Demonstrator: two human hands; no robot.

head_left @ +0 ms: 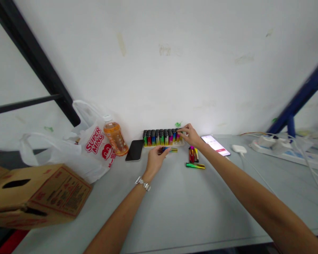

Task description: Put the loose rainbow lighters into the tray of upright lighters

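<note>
A brown cardboard box is by a white-and-red plastic bag, and an orange plastic bottle is near a flat black phone.

Bare arms, the left and the right, run down to bare hands, left and right. Round the left wrist I see a silvery band of shiny metal links; whether watch or bracelet, it's too small to tell.
</note>
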